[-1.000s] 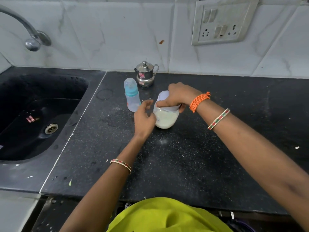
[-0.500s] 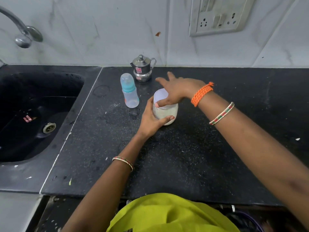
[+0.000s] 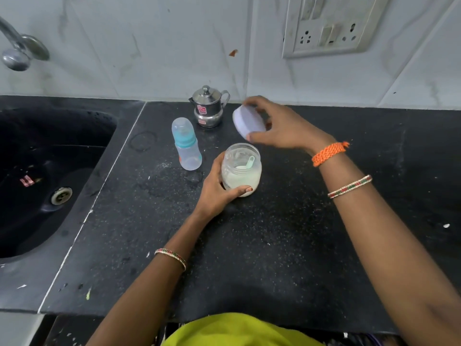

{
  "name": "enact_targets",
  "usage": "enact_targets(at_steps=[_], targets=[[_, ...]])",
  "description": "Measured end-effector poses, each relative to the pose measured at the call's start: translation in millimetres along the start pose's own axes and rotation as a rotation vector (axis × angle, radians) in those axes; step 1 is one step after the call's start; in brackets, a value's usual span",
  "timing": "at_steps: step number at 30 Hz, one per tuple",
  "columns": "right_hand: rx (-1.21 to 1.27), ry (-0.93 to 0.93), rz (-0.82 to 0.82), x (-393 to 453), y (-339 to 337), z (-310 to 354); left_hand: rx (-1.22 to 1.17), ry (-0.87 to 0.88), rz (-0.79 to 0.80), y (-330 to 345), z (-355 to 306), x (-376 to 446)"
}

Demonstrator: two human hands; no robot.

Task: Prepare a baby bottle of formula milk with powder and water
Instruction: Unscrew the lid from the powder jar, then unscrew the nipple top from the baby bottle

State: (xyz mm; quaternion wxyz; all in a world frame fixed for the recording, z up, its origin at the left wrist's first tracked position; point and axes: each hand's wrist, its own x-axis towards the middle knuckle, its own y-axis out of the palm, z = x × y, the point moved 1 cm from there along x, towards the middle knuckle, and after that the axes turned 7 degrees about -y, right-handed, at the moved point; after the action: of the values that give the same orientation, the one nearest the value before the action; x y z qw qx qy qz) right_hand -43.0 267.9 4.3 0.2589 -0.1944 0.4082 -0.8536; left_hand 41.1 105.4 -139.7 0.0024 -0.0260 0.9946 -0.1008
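Left hand point(image 3: 216, 189) wraps the lower body of the powder jar point(image 3: 241, 169), thumb across the near side, fingers behind; jar stands upright on the dark speckled surface point(image 3: 287, 245). Jar mouth uncovered. White powder fills roughly the lower half; a pale scoop point(image 3: 247, 162) leans inside, handle up toward the rim.

Right hand point(image 3: 282, 126) grips the white lid point(image 3: 248, 121) by its edge, fingers over the far rim, thumb under the near rim. Lid is held tilted in the air, above and just behind the jar, apart from it.

Baby bottle point(image 3: 186, 143) stands upright just left of the jar, near the left hand but not touching; clear cap on, blue collar, body looks empty. Small steel pot point(image 3: 209, 106) with lid and handle sits behind the bottle, against the wall, just left of the raised lid.

Black sink point(image 3: 50, 171) to the far left, tap point(image 3: 20, 51) above it. Socket plate point(image 3: 331, 26) on the wall tiles.
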Motion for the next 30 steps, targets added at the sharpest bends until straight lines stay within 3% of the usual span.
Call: enact_targets(at_steps=[3, 7, 10, 17, 20, 25, 30], targets=[[-0.067, 0.142, -0.139, 5.2, 20.5, -49.3, -0.019, 0.022, -0.03, 3.2, 2.2, 7.1], [-0.152, 0.277, -0.064, 7.7, 61.0, -88.0, -0.021, 0.021, -0.069, 2.1, -3.1, 22.0], [-0.263, 0.287, -0.012, 7.4, 76.3, -100.4, -0.024, 0.026, -0.066, 0.6, -4.5, 25.4], [-0.259, 0.319, 0.093, -2.3, 84.6, -104.6, -0.031, -0.006, -0.044, -1.6, -3.9, 23.2], [-0.135, 0.341, -0.029, -4.1, 78.2, -90.8, -0.037, -0.024, -0.008, -1.9, -4.6, 19.6], [0.015, 0.223, -0.386, 5.5, 57.9, -48.9, 0.079, -0.047, 0.097, -13.8, -2.4, 10.2], [0.265, 0.087, -0.576, 27.0, 55.3, 19.2, -0.099, -0.098, -0.245, -52.8, 2.3, -8.6]])
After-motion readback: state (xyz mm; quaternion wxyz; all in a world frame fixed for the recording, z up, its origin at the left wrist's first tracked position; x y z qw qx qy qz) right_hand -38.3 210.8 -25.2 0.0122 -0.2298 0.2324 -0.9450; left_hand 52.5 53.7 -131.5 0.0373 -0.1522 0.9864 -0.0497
